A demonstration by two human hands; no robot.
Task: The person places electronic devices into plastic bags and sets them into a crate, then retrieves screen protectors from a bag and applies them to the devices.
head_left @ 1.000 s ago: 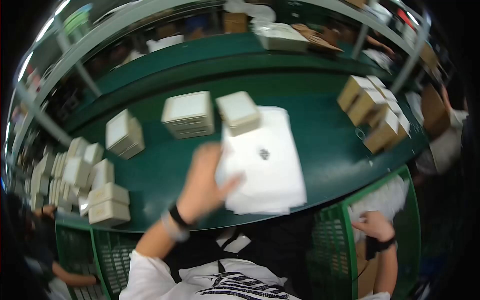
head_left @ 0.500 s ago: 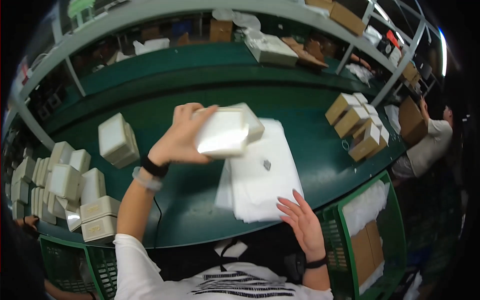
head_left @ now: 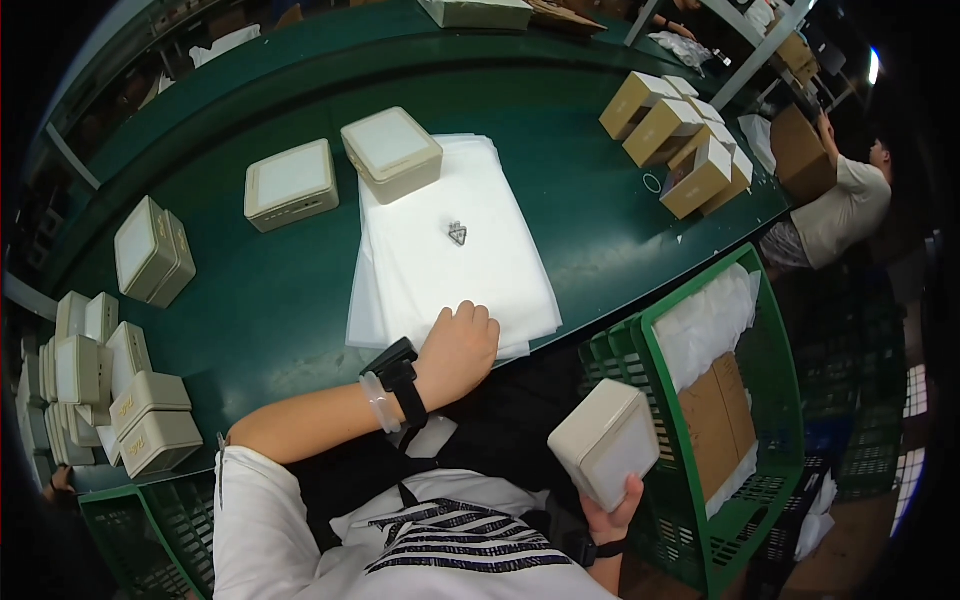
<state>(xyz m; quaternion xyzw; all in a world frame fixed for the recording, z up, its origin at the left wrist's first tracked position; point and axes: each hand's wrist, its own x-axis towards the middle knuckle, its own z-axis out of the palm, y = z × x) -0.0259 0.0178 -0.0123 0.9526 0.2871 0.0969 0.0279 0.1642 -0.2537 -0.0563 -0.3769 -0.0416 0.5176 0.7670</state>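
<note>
Between the surface (head_left: 270,310) and the green crate (head_left: 786,390), my right hand (head_left: 612,512) grips a cream box (head_left: 604,442) by one end, so a slack grip could drop it, while my left hand (head_left: 460,350), fingers curled over the white sheets (head_left: 450,275), might skew them by dragging.

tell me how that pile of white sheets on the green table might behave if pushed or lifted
The pile of white sheets would probably flop when lifted, since its layers look thin and see-through at the left edge. They may slip apart if pushed: their edges sit out of line. The cream box over the far left corner could drag or tip.
</note>
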